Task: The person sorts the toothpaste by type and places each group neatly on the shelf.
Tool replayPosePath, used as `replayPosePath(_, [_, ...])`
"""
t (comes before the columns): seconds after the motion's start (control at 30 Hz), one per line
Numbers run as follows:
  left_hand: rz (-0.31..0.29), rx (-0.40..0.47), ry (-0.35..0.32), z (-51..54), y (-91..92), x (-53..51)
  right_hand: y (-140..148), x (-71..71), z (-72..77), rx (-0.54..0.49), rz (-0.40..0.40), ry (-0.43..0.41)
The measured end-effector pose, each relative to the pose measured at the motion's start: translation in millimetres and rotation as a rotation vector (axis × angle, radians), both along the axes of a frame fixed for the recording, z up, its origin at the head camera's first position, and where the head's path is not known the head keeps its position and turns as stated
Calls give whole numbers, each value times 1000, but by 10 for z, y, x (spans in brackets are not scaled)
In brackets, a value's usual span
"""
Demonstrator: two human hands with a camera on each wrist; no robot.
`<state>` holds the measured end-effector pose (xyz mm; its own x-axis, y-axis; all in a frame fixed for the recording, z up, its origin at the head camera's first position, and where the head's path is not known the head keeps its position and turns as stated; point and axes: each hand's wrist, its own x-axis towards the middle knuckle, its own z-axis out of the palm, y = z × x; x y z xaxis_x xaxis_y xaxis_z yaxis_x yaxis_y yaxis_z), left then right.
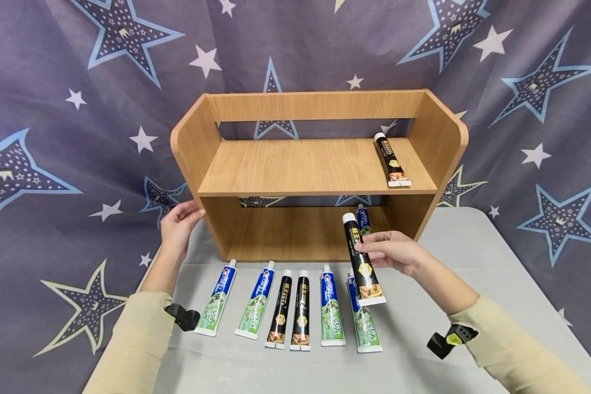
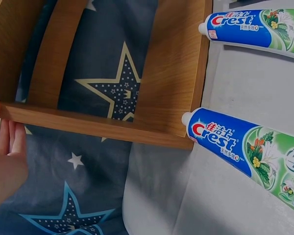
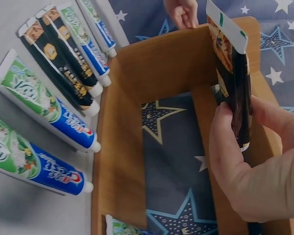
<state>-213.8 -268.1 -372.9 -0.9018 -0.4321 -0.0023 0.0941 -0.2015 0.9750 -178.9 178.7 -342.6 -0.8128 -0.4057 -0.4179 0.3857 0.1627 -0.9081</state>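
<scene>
My right hand [image 1: 391,251] pinches a black toothpaste tube [image 1: 361,262] between thumb and fingers, in front of the lower tier of a wooden shelf [image 1: 315,189]. In the head view, its white cap points up and its flat end tilts down, overlapping a Crest toothpaste tube [image 1: 366,328] on the table. My left hand [image 1: 179,227] holds the front edge of the shelf's left side panel; in the left wrist view, part of that hand is cut off. Another black tube [image 1: 391,161] lies on the upper tier's right side. A blue Crest tube [image 1: 363,219] lies on the lower tier, partly hidden.
Along the shelf's front, a row on the grey-white table [image 1: 256,366] includes Crest tubes [image 1: 216,301] and black tubes [image 1: 279,312], caps toward the shelf. A purple star-patterned cloth [image 1: 315,44] hangs behind and beside the table.
</scene>
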Motion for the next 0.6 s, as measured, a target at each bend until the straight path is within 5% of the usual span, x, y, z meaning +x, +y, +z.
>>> replayPosePath(0.6, [14, -45, -10, -6, 8, -3, 16, -45, 414, 25, 38, 76])
